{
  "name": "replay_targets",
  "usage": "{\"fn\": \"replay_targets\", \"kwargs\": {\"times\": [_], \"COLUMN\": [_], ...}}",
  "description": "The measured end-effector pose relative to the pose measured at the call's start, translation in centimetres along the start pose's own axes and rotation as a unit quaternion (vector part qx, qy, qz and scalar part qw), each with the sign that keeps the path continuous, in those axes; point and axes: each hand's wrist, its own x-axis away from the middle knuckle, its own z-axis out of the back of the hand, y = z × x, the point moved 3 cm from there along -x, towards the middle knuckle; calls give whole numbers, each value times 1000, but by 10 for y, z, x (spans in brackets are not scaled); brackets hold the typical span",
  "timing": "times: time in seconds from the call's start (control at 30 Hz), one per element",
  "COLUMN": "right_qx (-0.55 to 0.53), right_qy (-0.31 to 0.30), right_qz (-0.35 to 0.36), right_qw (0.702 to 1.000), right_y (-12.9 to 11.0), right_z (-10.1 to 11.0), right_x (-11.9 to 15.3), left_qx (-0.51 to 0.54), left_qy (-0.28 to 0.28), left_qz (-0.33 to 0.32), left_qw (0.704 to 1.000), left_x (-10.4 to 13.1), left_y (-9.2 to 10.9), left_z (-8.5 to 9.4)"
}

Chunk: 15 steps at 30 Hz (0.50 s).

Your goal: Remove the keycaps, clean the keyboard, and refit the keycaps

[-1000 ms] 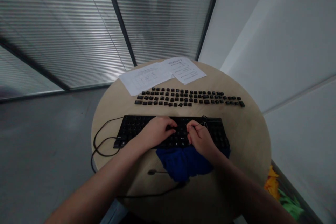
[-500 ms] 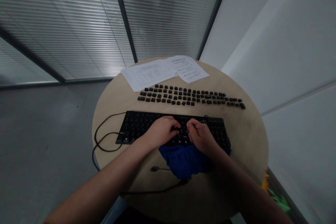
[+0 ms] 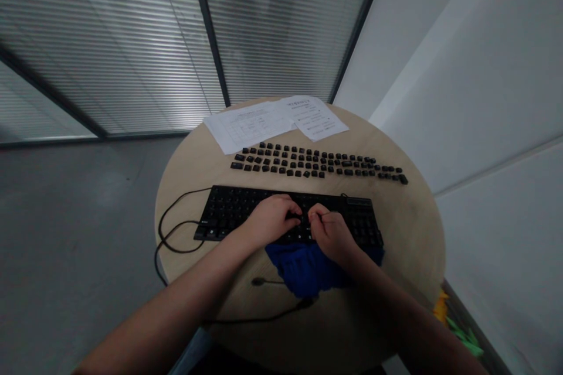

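A black keyboard (image 3: 237, 202) lies across the round table, and both hands are over its middle. My left hand (image 3: 275, 218) rests on the keys with bent fingers; its thumb and forefinger are slightly apart, and I make out nothing between them. Just right of it, my right hand (image 3: 329, 231) is closed, fingertips down at the keys. Whatever it grips is hidden by the fingers. A crumpled blue cloth (image 3: 303, 269) sits against the keyboard's near edge, below my right hand. Beyond the keyboard, loose black keycaps (image 3: 301, 158) lie in several rows.
White printed sheets (image 3: 255, 123) lie at the table's far edge. A black cable (image 3: 176, 251) loops left of the keyboard; another cable (image 3: 259, 321) crosses the near side. Blinds (image 3: 132, 41) stand behind the table (image 3: 413, 234), a white wall (image 3: 492, 99) at right.
My right hand has shifted slightly left, closer to my left hand. A thin pale wire-like shape beside it earlier no longer shows. My left hand has stayed in place.
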Motion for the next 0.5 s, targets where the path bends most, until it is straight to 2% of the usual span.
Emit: {"fn": "replay_targets", "kwargs": {"times": [0.2, 0.37, 0.5], "right_qx": [-97, -154, -122], "right_qy": [44, 78, 74], "right_qz": [-67, -98, -67], "right_qw": [992, 980, 987], "right_y": [17, 21, 13], "right_z": [-4, -5, -3], "right_x": [7, 8, 8], "left_qx": [-13, -29, -81], "left_qy": [-2, 8, 14], "left_qz": [15, 17, 17], "left_qw": [1000, 999, 996], "left_x": [0, 0, 2], "left_y": [5, 8, 17], "left_z": [3, 1, 1]}}
